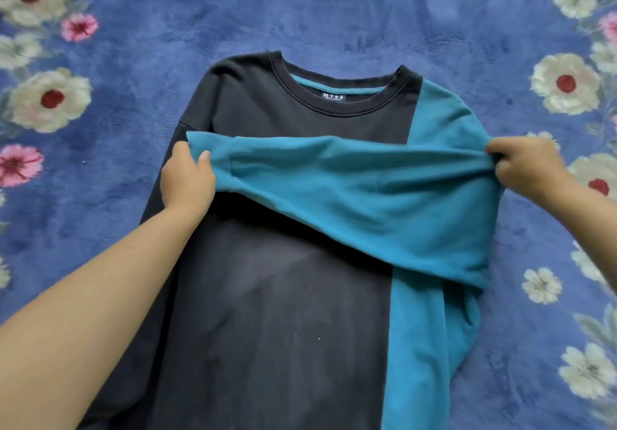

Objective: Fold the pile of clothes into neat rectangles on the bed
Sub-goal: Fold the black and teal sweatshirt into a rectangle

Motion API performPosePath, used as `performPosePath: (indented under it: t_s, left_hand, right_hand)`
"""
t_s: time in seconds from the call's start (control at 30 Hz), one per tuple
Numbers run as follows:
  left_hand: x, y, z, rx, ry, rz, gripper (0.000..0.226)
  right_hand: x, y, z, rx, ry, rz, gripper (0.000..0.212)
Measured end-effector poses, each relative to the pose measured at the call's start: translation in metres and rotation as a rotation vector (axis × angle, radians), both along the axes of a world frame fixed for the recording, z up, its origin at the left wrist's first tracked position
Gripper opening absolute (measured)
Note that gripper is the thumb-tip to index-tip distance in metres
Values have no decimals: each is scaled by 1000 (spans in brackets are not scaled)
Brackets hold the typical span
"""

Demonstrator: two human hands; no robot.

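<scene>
- The left hand [187,179] is seen at the cuff [203,159] of the teal sleeve [334,175]; the cuff is pinched between thumb and curled fingers, over the left side of the chest.
- The cuff end is best lowered flat just inside the dark left edge of the sweatshirt [267,296], so that nothing overhangs the later rectangle.
- The sweatshirt is laid face up on the blue flowered blanket [334,5], collar [344,95] away from the person; the dark sleeve is partly tucked along the left side, as far as can be told.
- The teal sleeve is held stretched straight across the chest, slightly raised, with creases gathered toward the right. It should be kept taut and level with the shoulders while it is set down.
- The right hand [521,169] is closed on the teal fabric at the shoulder fold, the cloth bunched within the fingers. The fold line there is best held parallel to the side seam, then smoothed once the bunch is released.
- No other clothes are visible here.
</scene>
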State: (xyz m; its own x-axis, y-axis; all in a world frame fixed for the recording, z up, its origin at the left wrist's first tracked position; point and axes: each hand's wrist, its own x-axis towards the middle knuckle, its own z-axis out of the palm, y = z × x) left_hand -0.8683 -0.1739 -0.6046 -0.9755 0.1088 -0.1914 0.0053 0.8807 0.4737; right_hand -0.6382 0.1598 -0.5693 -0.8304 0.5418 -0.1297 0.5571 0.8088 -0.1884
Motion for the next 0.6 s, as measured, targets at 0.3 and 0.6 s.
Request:
performPosePath:
  t_s: [0.3, 0.6]
  left_hand:
    - [35, 22, -20, -89, 351, -100, 57]
    - [84, 74, -47, -149, 256, -862, 49]
  right_hand:
    - [-4, 18, -24, 116, 123, -65, 42]
    - [50, 25, -60, 56, 130, -8, 35]
